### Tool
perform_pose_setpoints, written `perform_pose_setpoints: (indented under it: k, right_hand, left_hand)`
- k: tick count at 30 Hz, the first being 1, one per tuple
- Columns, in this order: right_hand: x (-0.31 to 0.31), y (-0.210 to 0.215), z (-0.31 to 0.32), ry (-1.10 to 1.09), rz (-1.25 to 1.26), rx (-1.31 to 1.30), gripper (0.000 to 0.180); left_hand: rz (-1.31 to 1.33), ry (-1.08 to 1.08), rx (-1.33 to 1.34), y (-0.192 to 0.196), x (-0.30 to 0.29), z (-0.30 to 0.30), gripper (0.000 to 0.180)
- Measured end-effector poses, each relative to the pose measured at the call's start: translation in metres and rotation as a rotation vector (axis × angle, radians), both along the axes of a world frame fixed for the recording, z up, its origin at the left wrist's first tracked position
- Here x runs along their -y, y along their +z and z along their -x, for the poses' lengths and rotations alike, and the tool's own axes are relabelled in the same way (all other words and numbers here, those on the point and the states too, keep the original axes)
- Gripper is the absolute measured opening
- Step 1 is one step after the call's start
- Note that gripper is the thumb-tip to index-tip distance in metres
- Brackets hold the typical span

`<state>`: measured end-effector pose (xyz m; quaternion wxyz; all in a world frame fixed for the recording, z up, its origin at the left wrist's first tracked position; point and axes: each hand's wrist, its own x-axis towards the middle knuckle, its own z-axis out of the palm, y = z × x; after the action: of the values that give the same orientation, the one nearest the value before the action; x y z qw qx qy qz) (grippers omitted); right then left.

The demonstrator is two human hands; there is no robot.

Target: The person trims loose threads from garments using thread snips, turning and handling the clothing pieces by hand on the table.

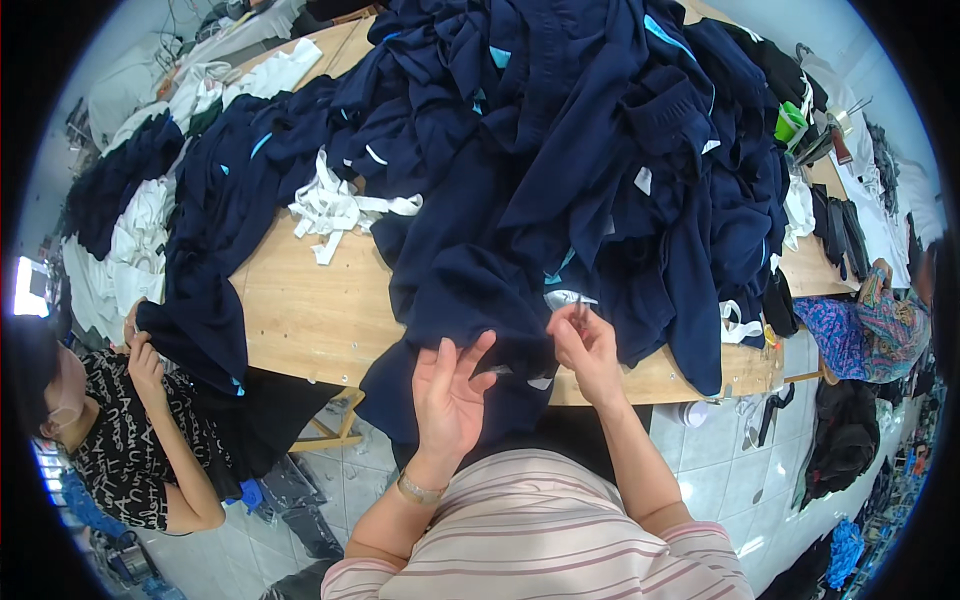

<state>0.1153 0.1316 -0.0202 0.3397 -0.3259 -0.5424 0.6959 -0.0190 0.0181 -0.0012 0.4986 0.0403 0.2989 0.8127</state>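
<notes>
A large heap of navy blue garments [560,160] covers the middle of the table, and one navy piece [470,300] hangs over the near edge in front of me. Palm up, my left hand [449,395] rests against that piece, its fingers loosely bent and apart. My right hand [588,350] is closed just to the right of it. From between its thumb and fingers sticks a small dark pointed tool [581,312], too small and blurred to name surely. Right behind these fingers lies a whitish shiny patch [568,298] on the cloth. Light blue strips show among the folds.
A wooden table [300,310] spreads under the heap, with a tangle of white strips [335,205] on it. At the left a co-worker [130,430] handles the end of a navy garment. White cloth [125,240] lies beyond. A green container [789,124] stands at the far right.
</notes>
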Motion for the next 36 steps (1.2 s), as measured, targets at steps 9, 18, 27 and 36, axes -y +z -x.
perform_pose_setpoints:
  k: [9, 18, 27, 36]
  right_hand:
    - [0.012, 0.010, 0.020, 0.093, -0.265, 0.093, 0.024]
    - [0.015, 0.028, 0.020, 0.065, -0.772, 0.410, 0.023]
    - [0.017, 0.029, 0.018, 0.089, -0.886, 0.513, 0.023]
    - [0.017, 0.024, 0.020, 0.060, -0.955, 0.463, 0.019]
  left_hand:
    - [0.097, -0.120, 0.318, 0.000, -0.004, 0.005, 0.022]
    - [0.069, -0.062, 0.127, 0.005, -0.008, 0.004, 0.023]
    - [0.012, -0.042, -0.027, -0.004, -0.006, -0.001, 0.023]
    - [0.020, -0.036, -0.075, -0.007, -0.006, -0.007, 0.025]
